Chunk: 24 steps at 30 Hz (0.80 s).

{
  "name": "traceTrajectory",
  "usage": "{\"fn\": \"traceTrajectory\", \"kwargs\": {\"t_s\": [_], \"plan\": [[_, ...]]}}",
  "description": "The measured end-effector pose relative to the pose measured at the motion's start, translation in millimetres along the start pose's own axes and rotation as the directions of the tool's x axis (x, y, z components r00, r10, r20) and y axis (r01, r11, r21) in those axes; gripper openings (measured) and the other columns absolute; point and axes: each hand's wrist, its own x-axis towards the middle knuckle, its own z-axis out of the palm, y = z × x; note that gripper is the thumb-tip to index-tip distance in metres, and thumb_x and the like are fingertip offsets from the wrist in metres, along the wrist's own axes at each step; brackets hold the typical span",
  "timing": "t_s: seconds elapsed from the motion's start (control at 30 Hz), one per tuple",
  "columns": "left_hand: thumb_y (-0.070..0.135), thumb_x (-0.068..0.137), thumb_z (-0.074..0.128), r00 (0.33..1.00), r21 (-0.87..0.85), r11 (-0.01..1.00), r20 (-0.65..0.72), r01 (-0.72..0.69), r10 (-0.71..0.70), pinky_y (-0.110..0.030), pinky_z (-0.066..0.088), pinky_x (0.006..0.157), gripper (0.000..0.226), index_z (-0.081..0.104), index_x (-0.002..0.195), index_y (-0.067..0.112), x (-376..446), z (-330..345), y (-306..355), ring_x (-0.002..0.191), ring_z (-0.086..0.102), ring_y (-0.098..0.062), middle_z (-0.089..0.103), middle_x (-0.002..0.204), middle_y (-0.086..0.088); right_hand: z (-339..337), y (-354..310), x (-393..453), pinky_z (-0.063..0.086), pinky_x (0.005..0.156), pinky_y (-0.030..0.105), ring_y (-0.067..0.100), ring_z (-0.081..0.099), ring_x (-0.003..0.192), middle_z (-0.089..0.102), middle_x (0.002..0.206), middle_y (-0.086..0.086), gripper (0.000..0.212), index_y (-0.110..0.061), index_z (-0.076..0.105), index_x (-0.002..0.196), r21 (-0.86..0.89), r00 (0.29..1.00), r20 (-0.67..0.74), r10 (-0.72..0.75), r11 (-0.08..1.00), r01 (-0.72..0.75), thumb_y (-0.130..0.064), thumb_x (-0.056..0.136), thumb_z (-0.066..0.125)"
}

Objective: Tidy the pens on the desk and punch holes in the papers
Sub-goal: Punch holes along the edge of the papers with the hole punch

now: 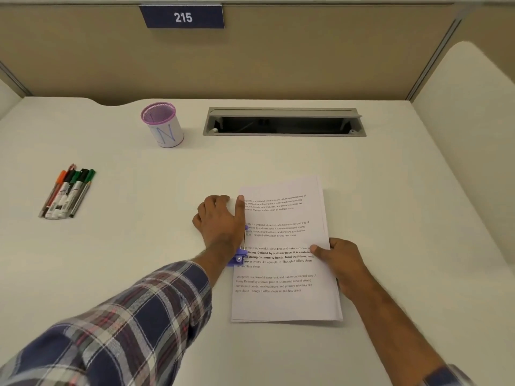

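Centrally, on the off-white tabletop (139,246), my left hand (220,221) presses the purple hole punch (239,256), fingers together; my right hand (338,260), fingers clamped, pinches the printed white paper stack (281,274).

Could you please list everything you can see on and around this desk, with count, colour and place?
papers: one stack, white with black print, centre right of the desk
hole punch: one, purple, at the stack's left edge, mostly under the left hand
pens: one bundle, exact count unclear, orange, black and green caps, lying at far left
pen cup: one, white with purple mesh rim, upright, back centre left
cable tray: one, grey, lid open, at the back
number plate: one, dark blue, reads 215, on the partition
left hand: one, plaid sleeve, over the punch
right hand: one, gripping the stack's right edge
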Motion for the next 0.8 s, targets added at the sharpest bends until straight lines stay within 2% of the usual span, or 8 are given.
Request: {"fn": "traceTrajectory", "kwargs": {"t_s": [0.17, 0.3, 0.47, 0.57, 0.7, 0.8], "plan": [[0.071, 0.090, 0.029, 0.988, -0.124, 0.986, 0.114, 0.113, -0.099, -0.046, 0.027, 0.108, 0.066, 0.055, 0.130, 0.025, 9, -21, 15, 0.128, 0.045, -0.024, 0.057, 0.132, 0.000, -1, 0, 0, 0.057, 0.083, 0.050, 0.033, 0.072, 0.085, 0.074, 0.093, 0.013, 0.006, -0.011, 0.071, 0.083, -0.022, 1.000, 0.012, -0.012, 1.000, 0.012, -0.006, 0.081, 0.073], [0.070, 0.087, 0.043, 0.994, -0.117, 0.992, 0.104, 0.047, -0.035, -0.046, 0.029, 0.108, 0.061, 0.058, 0.126, 0.026, 6, -46, 16, 0.129, 0.046, -0.023, 0.055, 0.135, 0.001, -2, 0, 0, 0.057, 0.083, 0.051, 0.032, 0.072, 0.085, 0.074, 0.094, 0.013, 0.005, -0.011, 0.071, 0.085, -0.035, 1.000, 0.029, -0.007, 0.999, 0.008, -0.007, 0.081, 0.073], [0.059, 0.078, 0.065, 0.986, -0.117, 0.988, 0.140, 0.106, -0.089, -0.042, 0.033, 0.101, 0.056, 0.057, 0.123, 0.028, -31, -60, -7, 0.116, 0.053, -0.018, 0.062, 0.117, 0.009, -6, -3, -3, 0.058, 0.082, 0.051, 0.033, 0.072, 0.086, 0.074, 0.094, 0.013, 0.013, -0.003, 0.071, 0.094, -0.034, 0.999, 0.046, 0.000, 0.999, 0.001, -0.006, 0.081, 0.073], [0.058, 0.078, 0.066, 0.988, -0.114, 0.989, 0.131, 0.097, -0.082, -0.040, 0.032, 0.097, 0.055, 0.056, 0.123, 0.028, -48, -61, -21, 0.113, 0.054, -0.016, 0.062, 0.108, 0.013, -12, -3, -4, 0.058, 0.082, 0.050, 0.032, 0.071, 0.085, 0.074, 0.094, 0.013, 0.013, -0.002, 0.071, 0.094, -0.019, 0.999, 0.043, -0.004, 1.000, 0.005, -0.005, 0.081, 0.072], [0.057, 0.081, 0.065, 0.986, -0.149, 0.979, 0.104, 0.142, -0.127, -0.038, 0.032, 0.093, 0.052, 0.056, 0.123, 0.027, -54, -65, -23, 0.107, 0.056, -0.015, 0.064, 0.108, 0.012, -26, -4, -7, 0.058, 0.081, 0.047, 0.032, 0.071, 0.084, 0.074, 0.094, 0.014, 0.011, -0.003, 0.071, 0.092, -0.007, 0.999, 0.032, -0.024, 1.000, 0.025, -0.005, 0.081, 0.072], [0.054, 0.082, 0.065, 0.984, -0.157, 0.975, 0.109, 0.160, -0.143, -0.037, 0.034, 0.093, 0.050, 0.057, 0.123, 0.027, -58, -65, -25, 0.106, 0.057, -0.015, 0.064, 0.107, 0.012, -37, -4, -7, 0.057, 0.084, 0.050, 0.034, 0.071, 0.086, 0.074, 0.095, 0.014, 0.012, -0.003, 0.071, 0.092, 0.004, 0.999, 0.024, -0.033, 0.999, 0.033, -0.005, 0.081, 0.073]]}}
